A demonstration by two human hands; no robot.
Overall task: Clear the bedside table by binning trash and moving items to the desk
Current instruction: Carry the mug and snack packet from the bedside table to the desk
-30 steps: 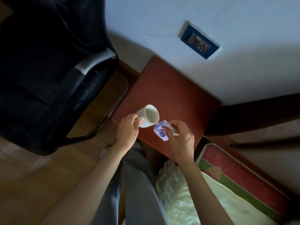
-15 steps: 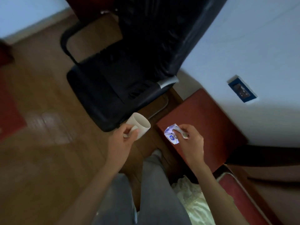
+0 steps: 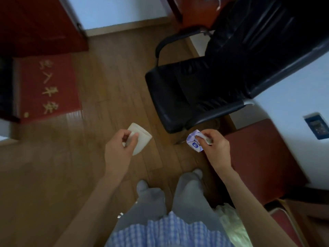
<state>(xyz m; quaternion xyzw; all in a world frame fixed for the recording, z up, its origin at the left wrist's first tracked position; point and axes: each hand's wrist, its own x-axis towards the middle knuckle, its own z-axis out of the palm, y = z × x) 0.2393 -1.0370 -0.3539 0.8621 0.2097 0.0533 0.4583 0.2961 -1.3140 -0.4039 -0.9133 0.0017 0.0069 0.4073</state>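
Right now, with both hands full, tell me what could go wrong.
The left hand holds the white cup tilted on its side above the wooden floor; it could slip and break. The right hand only pinches the crumpled wrapper, which could drop. The black chair stands close ahead, easy to bump.

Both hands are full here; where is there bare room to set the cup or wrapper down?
The bedside table top by the wall is bare. The chair seat is free too. Floor between mat and chair is open. No desk surface shows clearly.
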